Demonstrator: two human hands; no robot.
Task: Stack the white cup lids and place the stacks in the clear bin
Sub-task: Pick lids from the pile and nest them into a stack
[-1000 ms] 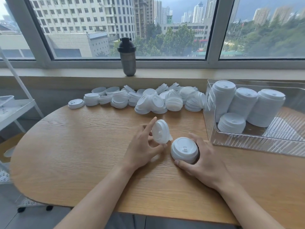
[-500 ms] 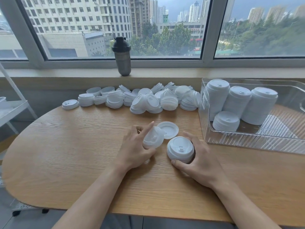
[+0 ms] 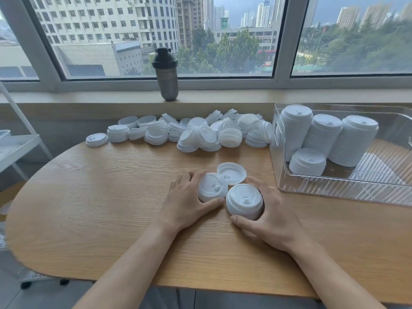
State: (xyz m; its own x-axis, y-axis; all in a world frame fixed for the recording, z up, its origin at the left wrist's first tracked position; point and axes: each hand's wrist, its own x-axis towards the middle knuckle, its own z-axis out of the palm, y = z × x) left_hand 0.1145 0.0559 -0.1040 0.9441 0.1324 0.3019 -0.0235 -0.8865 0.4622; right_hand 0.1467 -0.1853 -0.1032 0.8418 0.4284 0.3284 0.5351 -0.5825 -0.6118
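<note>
Left hand (image 3: 186, 200) lower, lids (image 3: 213, 190) upright now

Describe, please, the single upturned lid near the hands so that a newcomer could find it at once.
Start at the clear bin on the right of the wooden table and look just left of its near corner. There, beyond the left hand and right hand, lies the upturned lid. Unlike the lids the hands grip, it lies hollow side up and no hand holds it.
</note>
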